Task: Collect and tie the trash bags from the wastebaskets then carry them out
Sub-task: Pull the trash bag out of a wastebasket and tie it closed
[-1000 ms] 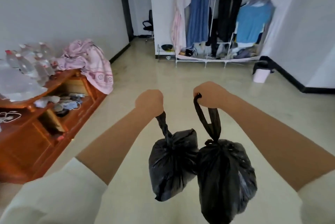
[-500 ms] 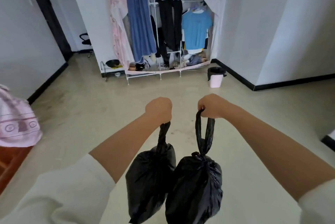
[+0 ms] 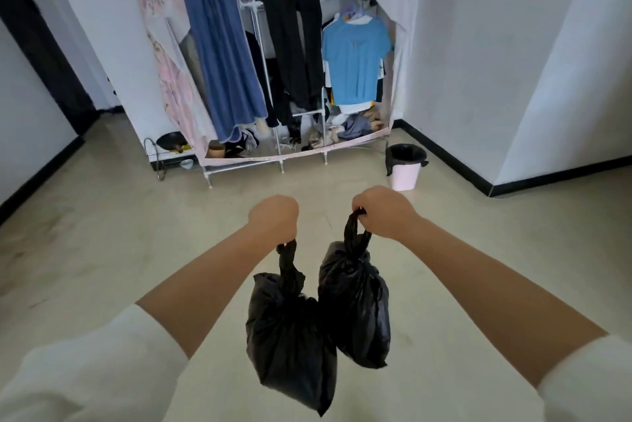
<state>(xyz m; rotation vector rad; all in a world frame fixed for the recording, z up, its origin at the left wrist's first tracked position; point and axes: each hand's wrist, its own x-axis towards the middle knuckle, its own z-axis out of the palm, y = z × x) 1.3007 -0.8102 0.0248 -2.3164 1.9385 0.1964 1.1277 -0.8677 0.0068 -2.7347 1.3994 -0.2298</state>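
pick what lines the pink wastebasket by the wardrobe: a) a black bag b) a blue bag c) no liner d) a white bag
a: the pink wastebasket beside the wardrobe has a black bag folded over its rim.

Your view has swung right since a second ago: the wooden cabinet with the water bottles and the pink cloth has dropped out of sight on the left, and the fabric wardrobe (image 3: 290, 79) now fills the top centre, closer than before. The pink wastebasket (image 3: 404, 166) with its black liner has come nearer too, now just beyond your right hand (image 3: 383, 211). The two tied black bags have swung: the left trash bag (image 3: 290, 336) now hangs lower and in front, and the right trash bag (image 3: 355, 305) sits higher, partly behind it.
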